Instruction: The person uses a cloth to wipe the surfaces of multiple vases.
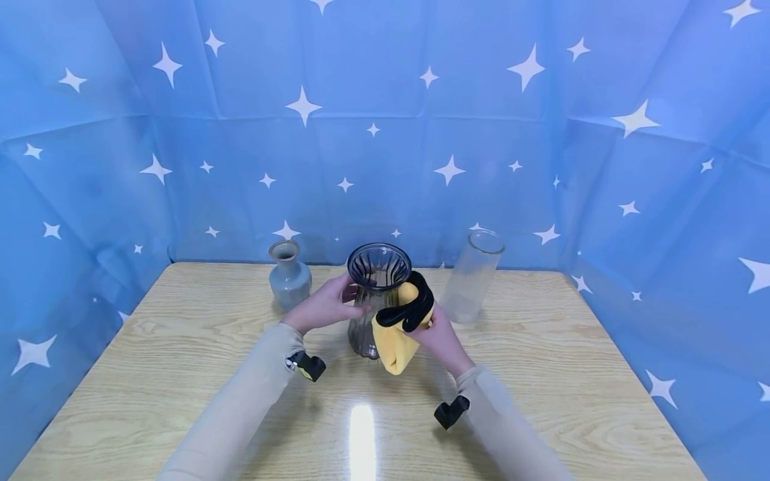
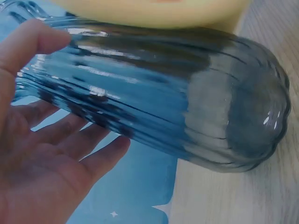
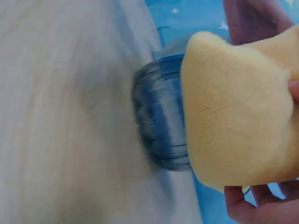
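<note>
A smoky grey ribbed glass vase (image 1: 365,331) with a flared rim stands in the middle of the head view. My left hand (image 1: 327,304) holds it from the left, thumb on the near side and fingers round the far side. The left wrist view shows the thumb and fingertips on the ribbed glass (image 2: 140,98) below the neck. In my right hand (image 1: 442,337) is a folded yellow cloth (image 1: 394,347) with a black edge, held up against the vase's right side. This cloth (image 3: 236,116) covers much of the vase (image 3: 161,114) in the right wrist view.
A small grey-blue vase (image 1: 291,280) sits behind my left hand. Beyond my right hand stands a tall clear glass cylinder vase (image 1: 472,284). All are on a light wood table (image 1: 180,347), with a blue star-patterned curtain (image 1: 373,174) along its back and sides.
</note>
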Tool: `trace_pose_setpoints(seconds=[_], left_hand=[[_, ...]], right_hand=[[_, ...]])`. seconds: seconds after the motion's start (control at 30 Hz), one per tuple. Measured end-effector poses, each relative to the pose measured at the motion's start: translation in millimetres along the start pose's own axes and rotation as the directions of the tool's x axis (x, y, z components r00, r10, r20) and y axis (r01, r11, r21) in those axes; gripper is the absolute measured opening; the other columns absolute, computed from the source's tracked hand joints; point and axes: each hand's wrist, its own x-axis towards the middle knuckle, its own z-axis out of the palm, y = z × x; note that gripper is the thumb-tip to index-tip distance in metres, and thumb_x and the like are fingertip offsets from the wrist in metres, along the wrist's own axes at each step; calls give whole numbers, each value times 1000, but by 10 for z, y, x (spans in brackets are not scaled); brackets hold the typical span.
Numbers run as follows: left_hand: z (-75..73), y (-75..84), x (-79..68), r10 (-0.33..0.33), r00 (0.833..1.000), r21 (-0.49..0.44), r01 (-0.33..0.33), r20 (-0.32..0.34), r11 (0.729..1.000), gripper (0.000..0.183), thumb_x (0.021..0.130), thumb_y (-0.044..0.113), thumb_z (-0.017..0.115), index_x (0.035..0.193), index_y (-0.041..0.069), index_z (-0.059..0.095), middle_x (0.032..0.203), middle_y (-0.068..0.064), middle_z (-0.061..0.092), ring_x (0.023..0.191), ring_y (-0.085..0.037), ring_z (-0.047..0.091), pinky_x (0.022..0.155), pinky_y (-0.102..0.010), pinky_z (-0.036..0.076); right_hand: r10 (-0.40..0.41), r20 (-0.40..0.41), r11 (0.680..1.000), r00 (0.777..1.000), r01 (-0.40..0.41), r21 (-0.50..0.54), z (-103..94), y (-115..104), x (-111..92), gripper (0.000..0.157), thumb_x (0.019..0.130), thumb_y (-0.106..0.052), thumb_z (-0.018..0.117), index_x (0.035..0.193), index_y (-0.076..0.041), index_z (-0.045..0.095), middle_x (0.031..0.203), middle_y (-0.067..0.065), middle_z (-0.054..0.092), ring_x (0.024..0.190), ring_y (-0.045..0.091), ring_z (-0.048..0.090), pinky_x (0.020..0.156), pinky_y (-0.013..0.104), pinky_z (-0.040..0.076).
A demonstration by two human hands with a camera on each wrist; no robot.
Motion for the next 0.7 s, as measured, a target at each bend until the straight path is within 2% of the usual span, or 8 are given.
trace_pose_setpoints(seconds=[0.1,0.17,0.3,0.4,0.53,0.7], left_hand=[[7,-26,6,5,1000,-22,-5,-12,1000,68,84,5,68,144,11,38,142,-10,47,130,-31,44,106,-42,38],[19,-40,8,12,1000,-5,-13,-26,1000,69,84,5,67,145,10,36,143,-12,46,129,-32,44,106,-42,37],[54,-48,0,7,999,5,-6,-37,1000,72,86,9,67,148,9,31,145,-14,42,131,-32,42,107,-43,35],[77,-28,-13,-28,998,7,29,-54,1000,75,86,20,71,149,13,30,145,-11,42,132,-30,41,108,-46,34],[103,5,-14,-24,997,14,26,-79,1000,76,85,32,75,147,15,35,142,-8,47,131,-29,42,107,-48,35],[128,8,0,16,996,5,-16,-88,1000,67,87,28,74,142,9,41,136,-10,53,127,-30,47,105,-46,38]], right_hand=[[50,22,999,998,-50,-4,1,74,-50,48,87,-3,69,131,-4,52,129,11,54,117,23,48,98,41,41],[72,39,997,997,-70,-35,-3,124,-74,51,87,-4,70,134,-4,50,132,13,52,119,24,47,98,42,40],[64,71,990,995,-54,-128,-25,192,-88,66,84,-3,73,142,-4,42,138,17,49,123,29,46,100,45,38],[59,85,985,995,-44,-167,-38,211,-72,78,82,-2,75,149,-10,35,142,16,46,126,30,45,103,45,37],[46,84,969,995,-24,-245,-19,212,-58,77,78,-2,78,145,-14,41,133,12,55,118,28,52,98,45,41],[-9,89,945,996,37,-324,25,199,-64,70,75,1,79,136,-11,47,122,9,60,111,26,56,94,45,45]])
